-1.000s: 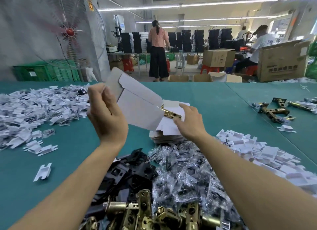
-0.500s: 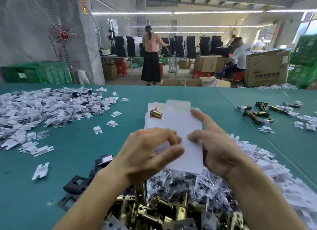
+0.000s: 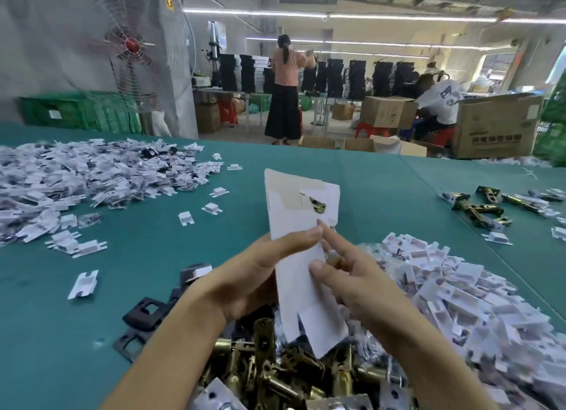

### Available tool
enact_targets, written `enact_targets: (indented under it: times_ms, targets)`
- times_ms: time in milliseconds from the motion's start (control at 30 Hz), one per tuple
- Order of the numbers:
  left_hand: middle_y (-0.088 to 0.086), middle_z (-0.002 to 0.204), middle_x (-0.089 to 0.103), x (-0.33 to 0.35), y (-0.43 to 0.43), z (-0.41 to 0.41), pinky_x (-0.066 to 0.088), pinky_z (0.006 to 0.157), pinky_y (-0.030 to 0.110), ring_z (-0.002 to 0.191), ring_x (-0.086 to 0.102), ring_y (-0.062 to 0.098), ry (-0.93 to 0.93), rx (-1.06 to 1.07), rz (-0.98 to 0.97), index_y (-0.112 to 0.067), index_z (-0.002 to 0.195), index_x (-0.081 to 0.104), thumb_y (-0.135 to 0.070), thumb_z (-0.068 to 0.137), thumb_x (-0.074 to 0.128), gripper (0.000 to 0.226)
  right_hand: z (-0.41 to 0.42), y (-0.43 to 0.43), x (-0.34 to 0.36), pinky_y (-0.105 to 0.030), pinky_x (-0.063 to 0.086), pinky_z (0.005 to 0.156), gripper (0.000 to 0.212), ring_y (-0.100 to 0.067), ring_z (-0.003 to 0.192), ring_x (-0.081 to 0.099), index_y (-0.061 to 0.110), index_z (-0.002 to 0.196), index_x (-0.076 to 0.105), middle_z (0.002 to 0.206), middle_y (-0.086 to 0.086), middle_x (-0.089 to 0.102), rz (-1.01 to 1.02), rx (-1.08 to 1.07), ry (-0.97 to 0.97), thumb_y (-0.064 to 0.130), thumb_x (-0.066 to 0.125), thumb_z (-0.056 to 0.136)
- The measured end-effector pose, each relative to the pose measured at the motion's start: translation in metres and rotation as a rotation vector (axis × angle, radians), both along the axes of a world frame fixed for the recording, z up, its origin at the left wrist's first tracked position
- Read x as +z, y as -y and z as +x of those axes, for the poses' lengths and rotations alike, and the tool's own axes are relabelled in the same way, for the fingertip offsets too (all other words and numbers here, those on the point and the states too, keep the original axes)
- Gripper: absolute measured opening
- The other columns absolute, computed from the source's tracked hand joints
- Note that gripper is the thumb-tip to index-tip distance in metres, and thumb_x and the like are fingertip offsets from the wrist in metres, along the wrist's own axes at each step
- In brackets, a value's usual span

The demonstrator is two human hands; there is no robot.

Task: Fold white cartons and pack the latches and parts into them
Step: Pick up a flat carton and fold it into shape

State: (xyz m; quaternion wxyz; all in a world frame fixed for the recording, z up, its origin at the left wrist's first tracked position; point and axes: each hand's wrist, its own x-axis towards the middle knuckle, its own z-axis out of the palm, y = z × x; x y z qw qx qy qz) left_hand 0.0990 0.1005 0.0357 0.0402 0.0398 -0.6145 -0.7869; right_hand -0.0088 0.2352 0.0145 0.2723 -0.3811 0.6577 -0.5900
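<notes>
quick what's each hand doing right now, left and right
Left hand: holding the white carton, thumb across its front.
Right hand: pinching the same white carton at its right edge.

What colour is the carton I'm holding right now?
White. The carton shows best in the head view.

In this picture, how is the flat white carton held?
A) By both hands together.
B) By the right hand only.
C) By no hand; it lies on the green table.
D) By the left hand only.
A: the left hand and the right hand both pinch the white carton, which is up above the brass latches.
</notes>
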Motion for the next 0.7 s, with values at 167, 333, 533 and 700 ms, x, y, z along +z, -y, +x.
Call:
enact_targets:
  times_ms: [167,333,533,700]
  targets:
    - [0.009,0.118,0.073,-0.002,0.001,0.0,0.058,0.083,0.028,0.109,0.07,0.024,-0.112,0.117,-0.109,-0.012,0.127,0.062,-0.022,0.08,0.072,0.049,0.006,0.01,0.001,-0.018,0.048,0.084,0.063,0.003,0.099,0.062,0.049,0.147,0.035,0.112,0.022,0.062,0.001,-0.147,-0.419,0.032,0.064,0.094]
    - [0.009,0.123,0.068,-0.001,-0.003,-0.003,0.055,0.092,0.032,0.117,0.064,0.02,-0.259,0.206,-0.337,-0.016,0.132,0.057,-0.012,0.075,0.074,0.06,0.003,0.005,0.007,-0.01,0.043,0.095,0.072,0.009,0.119,0.046,0.059,0.145,0.026,0.133,0.023,0.039,-0.211,-0.109,-0.675,0.025,0.064,0.094]
    - [0.004,0.136,0.057,-0.005,-0.003,-0.007,0.046,0.107,0.043,0.133,0.051,0.016,-0.303,0.345,-0.581,-0.02,0.143,0.042,-0.025,0.072,0.079,0.08,0.001,0.003,0.014,-0.003,0.029,0.102,0.083,-0.016,0.131,0.038,0.038,0.143,0.038,0.144,0.004,0.035,-0.174,-0.142,-0.984,0.004,0.065,0.071]
    - [0.0,0.145,0.05,-0.011,0.001,-0.008,0.049,0.106,0.045,0.134,0.051,0.015,-0.25,0.222,-0.6,-0.024,0.151,0.034,-0.023,0.073,0.082,0.092,-0.004,0.0,0.011,0.004,0.026,0.093,0.081,-0.019,0.121,0.039,0.027,0.134,0.047,0.135,0.001,0.038,-0.121,-0.204,-1.043,0.001,0.083,0.067]
